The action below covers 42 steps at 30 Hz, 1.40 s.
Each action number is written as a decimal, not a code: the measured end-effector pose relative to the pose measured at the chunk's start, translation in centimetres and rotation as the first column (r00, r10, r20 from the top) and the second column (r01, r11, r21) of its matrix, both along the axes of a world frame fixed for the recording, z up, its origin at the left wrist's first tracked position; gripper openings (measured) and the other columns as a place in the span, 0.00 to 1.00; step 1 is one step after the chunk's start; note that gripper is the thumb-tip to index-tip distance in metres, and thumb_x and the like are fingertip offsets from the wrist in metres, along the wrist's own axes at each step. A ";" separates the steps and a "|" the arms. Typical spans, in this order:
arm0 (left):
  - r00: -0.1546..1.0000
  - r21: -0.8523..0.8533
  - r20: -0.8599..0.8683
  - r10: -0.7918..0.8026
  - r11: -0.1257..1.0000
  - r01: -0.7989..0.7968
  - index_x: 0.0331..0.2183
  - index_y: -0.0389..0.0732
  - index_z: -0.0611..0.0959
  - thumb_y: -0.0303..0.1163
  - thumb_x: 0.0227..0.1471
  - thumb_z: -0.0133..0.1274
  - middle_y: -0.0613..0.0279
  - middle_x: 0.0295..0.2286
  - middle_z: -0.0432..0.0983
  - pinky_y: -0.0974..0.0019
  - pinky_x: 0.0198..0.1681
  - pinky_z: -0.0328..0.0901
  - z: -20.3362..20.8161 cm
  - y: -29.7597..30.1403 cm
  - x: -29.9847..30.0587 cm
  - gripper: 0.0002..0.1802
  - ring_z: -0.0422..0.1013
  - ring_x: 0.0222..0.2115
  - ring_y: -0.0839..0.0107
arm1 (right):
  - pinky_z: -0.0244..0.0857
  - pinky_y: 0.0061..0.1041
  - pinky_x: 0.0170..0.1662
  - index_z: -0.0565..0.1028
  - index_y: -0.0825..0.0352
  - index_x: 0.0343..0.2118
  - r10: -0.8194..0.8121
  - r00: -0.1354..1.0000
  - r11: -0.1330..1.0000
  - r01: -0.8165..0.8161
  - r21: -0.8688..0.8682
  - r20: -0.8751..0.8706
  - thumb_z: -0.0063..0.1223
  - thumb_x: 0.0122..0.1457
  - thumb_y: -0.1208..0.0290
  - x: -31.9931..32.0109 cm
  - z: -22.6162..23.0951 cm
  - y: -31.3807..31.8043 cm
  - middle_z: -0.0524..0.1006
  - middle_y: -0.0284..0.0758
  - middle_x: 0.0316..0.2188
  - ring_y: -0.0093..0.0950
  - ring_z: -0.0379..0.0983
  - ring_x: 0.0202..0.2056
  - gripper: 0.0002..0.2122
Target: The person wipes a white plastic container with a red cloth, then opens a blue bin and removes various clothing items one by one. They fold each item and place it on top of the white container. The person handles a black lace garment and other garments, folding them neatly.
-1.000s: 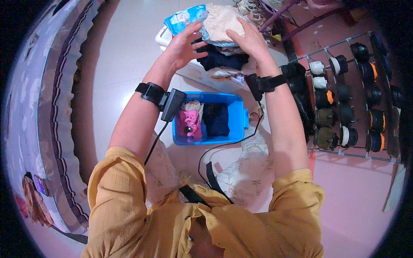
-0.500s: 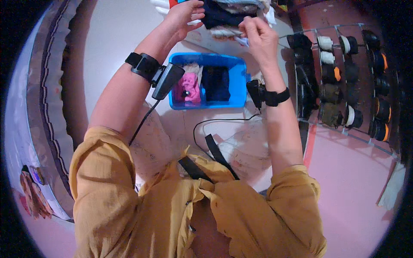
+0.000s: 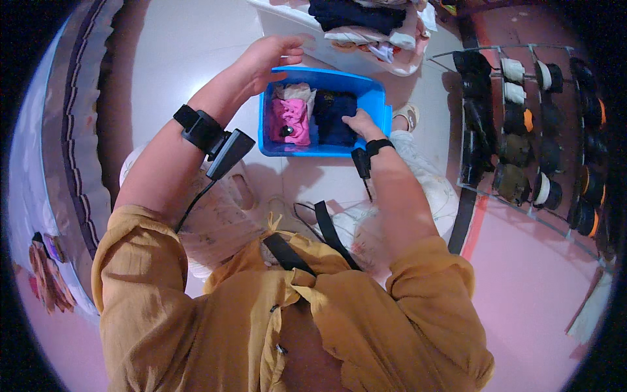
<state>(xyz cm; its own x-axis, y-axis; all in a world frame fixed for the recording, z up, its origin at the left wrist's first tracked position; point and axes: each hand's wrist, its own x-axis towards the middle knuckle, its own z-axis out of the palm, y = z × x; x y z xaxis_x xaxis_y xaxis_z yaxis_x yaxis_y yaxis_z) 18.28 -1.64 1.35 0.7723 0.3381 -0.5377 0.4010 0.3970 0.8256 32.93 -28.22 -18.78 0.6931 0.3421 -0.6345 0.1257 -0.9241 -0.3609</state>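
Pale tiled floor; a shoe rack (image 3: 535, 130) stands right of the right hand (image 3: 361, 123), which presses folded dark clothes (image 3: 333, 116) inside a blue bin (image 3: 377, 104). The left hand (image 3: 271, 55), open, hovers beside pink clothes (image 3: 289, 121).

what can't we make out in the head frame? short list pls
- Right hand: fingertips sink into the dark folded garment in the blue bin; grip unclear.
- Laundry pile: cut off by the top edge.
- Shoe rack: bent and small near the rim.
- Left hand: palm faces away.
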 end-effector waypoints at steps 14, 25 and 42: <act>0.999 0.000 0.041 -0.025 1.000 0.025 0.50 0.47 0.76 0.47 0.57 0.50 0.64 0.47 0.74 0.61 0.53 0.58 1.4 0.0 0.7 0.22 0.67 0.47 0.72 | 0.75 0.33 0.28 0.61 0.72 0.57 -0.592 0.782 0.778 0.618 0.115 -0.196 0.66 0.48 0.66 -0.8 -7.4 2.4 0.77 0.44 0.33 0.34 0.78 0.28 0.35; 0.997 0.032 0.067 -0.037 0.999 0.035 0.51 0.45 0.75 0.46 0.58 0.49 0.62 0.47 0.73 0.61 0.54 0.58 1.3 -0.4 0.5 0.23 0.67 0.50 0.70 | 0.74 0.37 0.38 0.70 0.76 0.47 -0.375 0.896 0.921 0.332 0.202 0.238 0.65 0.49 0.70 -1.3 -6.5 2.9 0.75 0.48 0.41 0.42 0.77 0.36 0.24; 0.995 0.049 0.080 -0.067 0.997 0.063 0.49 0.46 0.78 0.47 0.57 0.49 0.65 0.44 0.74 0.56 0.55 0.55 0.6 -0.2 1.7 0.22 0.69 0.47 0.72 | 0.57 0.20 0.29 0.70 0.57 0.30 -0.296 0.835 0.847 0.453 0.276 -0.463 0.54 0.49 0.70 1.3 2.3 0.0 0.69 0.25 0.27 0.19 0.64 0.28 0.06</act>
<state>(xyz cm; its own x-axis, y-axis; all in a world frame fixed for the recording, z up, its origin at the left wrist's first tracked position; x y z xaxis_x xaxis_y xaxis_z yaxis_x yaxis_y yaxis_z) 19.98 -1.83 1.98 0.8339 0.3086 -0.4575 0.3558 0.3330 0.8732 34.26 -28.17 -16.52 0.5368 0.3648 -0.7608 -0.4260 -0.6611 -0.6176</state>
